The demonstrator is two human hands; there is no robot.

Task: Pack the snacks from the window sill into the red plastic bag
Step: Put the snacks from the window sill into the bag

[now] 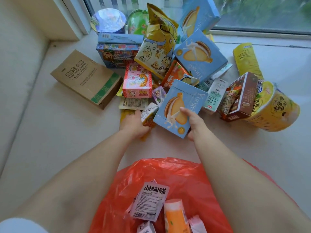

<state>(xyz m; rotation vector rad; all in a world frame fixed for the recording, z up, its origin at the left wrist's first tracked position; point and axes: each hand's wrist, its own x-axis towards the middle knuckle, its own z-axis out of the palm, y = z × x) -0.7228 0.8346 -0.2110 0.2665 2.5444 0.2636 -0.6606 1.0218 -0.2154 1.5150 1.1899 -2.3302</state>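
Note:
A heap of snacks covers the pale window sill (58,132). My right hand (193,121) grips a light blue biscuit box (178,105) by its near right corner, thumb on the front. My left hand (134,125) holds a small drink carton (149,113) at the heap's near edge, over a yellow packet. The red plastic bag (168,174) lies open at the bottom between my forearms; inside are a white tea carton (151,200), an orange packet (175,216) and other small cartons.
A brown cardboard box (87,78) lies left of the heap. A pink rabbit box (137,81), yellow popcorn bag (159,44), two more blue biscuit boxes, a brown box (242,96) and yellow noodle cup (272,110) fill the sill. The window runs behind.

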